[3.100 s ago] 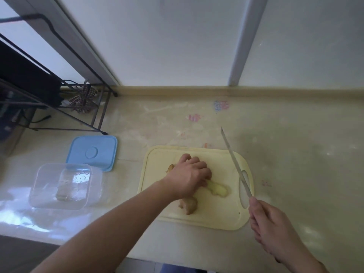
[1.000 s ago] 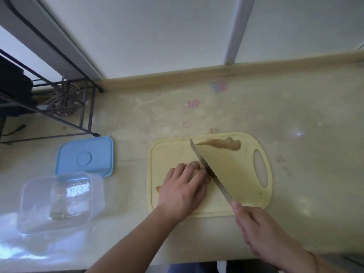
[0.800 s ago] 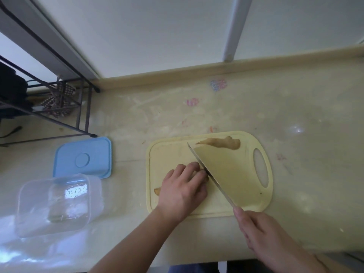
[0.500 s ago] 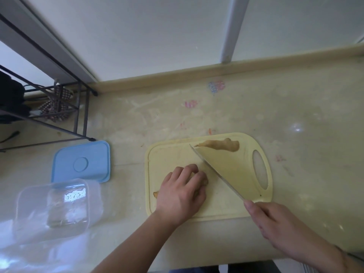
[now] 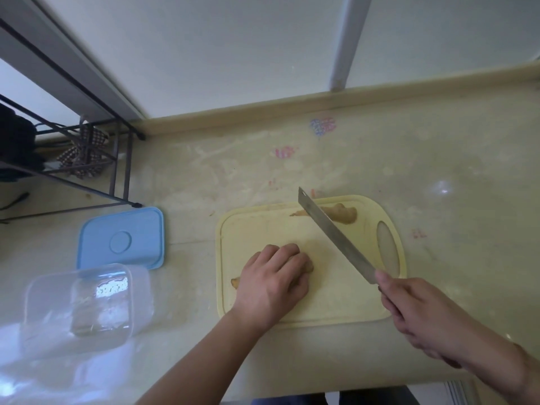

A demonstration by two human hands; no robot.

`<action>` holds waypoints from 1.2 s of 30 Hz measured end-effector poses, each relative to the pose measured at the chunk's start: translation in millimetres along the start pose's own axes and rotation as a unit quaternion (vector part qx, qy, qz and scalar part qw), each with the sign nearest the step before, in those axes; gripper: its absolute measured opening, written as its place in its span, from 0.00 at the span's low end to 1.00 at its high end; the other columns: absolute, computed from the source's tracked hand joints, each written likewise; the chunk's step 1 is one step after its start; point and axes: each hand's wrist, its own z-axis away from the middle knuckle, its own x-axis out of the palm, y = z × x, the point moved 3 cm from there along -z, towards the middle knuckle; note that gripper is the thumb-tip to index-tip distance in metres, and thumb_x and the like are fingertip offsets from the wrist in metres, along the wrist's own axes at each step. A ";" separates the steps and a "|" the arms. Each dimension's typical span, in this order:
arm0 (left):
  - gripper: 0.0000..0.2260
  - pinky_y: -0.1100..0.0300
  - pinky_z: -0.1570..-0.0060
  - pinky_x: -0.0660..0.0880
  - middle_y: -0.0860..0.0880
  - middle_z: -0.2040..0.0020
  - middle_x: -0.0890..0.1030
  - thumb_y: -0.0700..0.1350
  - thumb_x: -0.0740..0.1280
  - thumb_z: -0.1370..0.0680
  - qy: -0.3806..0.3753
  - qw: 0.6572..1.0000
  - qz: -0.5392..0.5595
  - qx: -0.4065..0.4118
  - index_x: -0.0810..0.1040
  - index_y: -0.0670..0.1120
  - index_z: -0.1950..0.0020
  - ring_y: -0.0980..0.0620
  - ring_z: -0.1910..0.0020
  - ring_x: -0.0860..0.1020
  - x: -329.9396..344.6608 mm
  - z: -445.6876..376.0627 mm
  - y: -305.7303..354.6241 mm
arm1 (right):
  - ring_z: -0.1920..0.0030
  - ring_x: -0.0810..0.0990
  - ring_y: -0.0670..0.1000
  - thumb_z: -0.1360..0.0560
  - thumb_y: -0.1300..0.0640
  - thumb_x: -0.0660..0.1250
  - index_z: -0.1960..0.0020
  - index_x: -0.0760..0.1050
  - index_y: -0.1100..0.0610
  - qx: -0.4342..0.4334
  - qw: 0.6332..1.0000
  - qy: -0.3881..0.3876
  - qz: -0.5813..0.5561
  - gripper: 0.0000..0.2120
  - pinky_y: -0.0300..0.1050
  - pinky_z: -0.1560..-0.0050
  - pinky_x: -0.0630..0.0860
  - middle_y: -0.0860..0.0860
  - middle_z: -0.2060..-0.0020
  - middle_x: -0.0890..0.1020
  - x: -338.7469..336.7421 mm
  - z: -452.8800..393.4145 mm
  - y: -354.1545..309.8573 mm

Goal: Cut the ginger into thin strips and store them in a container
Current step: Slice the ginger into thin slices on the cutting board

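A pale yellow cutting board (image 5: 330, 305) lies on the counter. My left hand (image 5: 273, 283) covers a ginger piece (image 5: 235, 282) on the board's left half with curled fingers; only its ends show. A second ginger piece (image 5: 342, 214) lies at the board's far edge. My right hand (image 5: 420, 312) grips the handle of a broad knife (image 5: 333, 235). The blade is lifted off the board, to the right of my left hand, tip pointing away. A clear plastic container (image 5: 79, 305) stands at the left, with its blue lid (image 5: 121, 238) behind it.
A black wire rack (image 5: 87, 159) with a checked cloth stands at the back left against the wall. The counter's front edge runs just below the board. Coloured marks dot the counter behind the board.
The knife has lifted from beside my left fingers and swung up and to the right. My left hand still holds the ginger in the same spot.
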 end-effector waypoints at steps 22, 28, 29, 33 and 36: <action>0.04 0.52 0.64 0.75 0.51 0.48 0.84 0.43 0.71 0.24 0.010 1.000 -0.015 0.001 0.85 0.47 0.51 0.45 0.62 0.75 7.4 8.5 6.6 | 0.72 0.69 0.44 0.45 0.09 0.40 0.66 0.65 0.54 -0.064 0.995 0.044 0.055 0.48 0.39 0.66 0.67 0.48 0.75 0.70 45.4 25.3 18.9; 0.03 0.51 0.64 0.75 0.51 0.48 0.84 0.41 0.71 0.25 0.018 1.000 -0.010 0.009 0.84 0.46 0.53 0.44 0.64 0.75 8.4 7.8 6.4 | 0.73 0.70 0.43 0.32 0.26 0.48 0.62 0.69 0.64 -0.053 0.996 0.054 0.038 0.39 0.39 0.64 0.69 0.50 0.75 0.69 46.8 36.7 16.3; 0.03 0.52 0.64 0.76 0.51 0.48 0.84 0.41 0.71 0.25 0.019 1.000 -0.010 0.009 0.84 0.46 0.53 0.44 0.64 0.75 8.5 7.8 6.1 | 0.73 0.71 0.44 0.32 0.27 0.49 0.61 0.71 0.65 -0.050 0.996 0.060 0.034 0.39 0.39 0.64 0.70 0.53 0.75 0.70 46.6 38.3 16.2; 0.03 0.51 0.64 0.76 0.51 0.48 0.84 0.41 0.71 0.24 0.022 1.000 -0.012 0.012 0.83 0.46 0.53 0.44 0.64 0.75 9.1 8.9 7.0 | 0.70 0.75 0.46 0.23 0.35 0.58 0.58 0.76 0.66 -0.030 0.995 0.087 0.036 0.32 0.36 0.62 0.70 0.56 0.70 0.75 46.3 44.8 18.2; 0.02 0.51 0.64 0.76 0.52 0.48 0.84 0.41 0.71 0.24 0.020 1.000 -0.013 0.010 0.83 0.46 0.53 0.45 0.64 0.74 10.1 9.2 6.7 | 0.66 0.77 0.47 0.34 0.20 0.50 0.53 0.80 0.68 -0.018 0.996 0.085 0.019 0.50 0.31 0.61 0.70 0.57 0.70 0.77 46.7 49.1 13.4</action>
